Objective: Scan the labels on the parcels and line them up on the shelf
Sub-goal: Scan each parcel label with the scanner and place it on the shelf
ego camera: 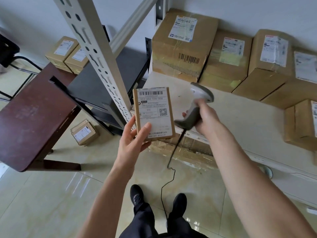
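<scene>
Two hands busy: left hand (133, 136) is gripping a small parcel (153, 112) label-up in front of the shelf (240, 117), right hand (204, 117) is clutching the scanner (197, 107). Scanner's looking aimed off the barcode, so it's probably risking a missed read.

- dark reddish-brown wooden counter (32, 115) at left, top bare and scuffed, tilted in the wide view
- black chair (10, 54) with metal frame at far left edge, partly cut off
- black low stand (96, 86) behind the counter, beside the perforated grey upright
- glossy beige tiled floor (56, 200) with light reflections
- white wall (257, 12) along the back
- black shoes (137, 194) and dark trousers (145, 219) at bottom centre
</scene>
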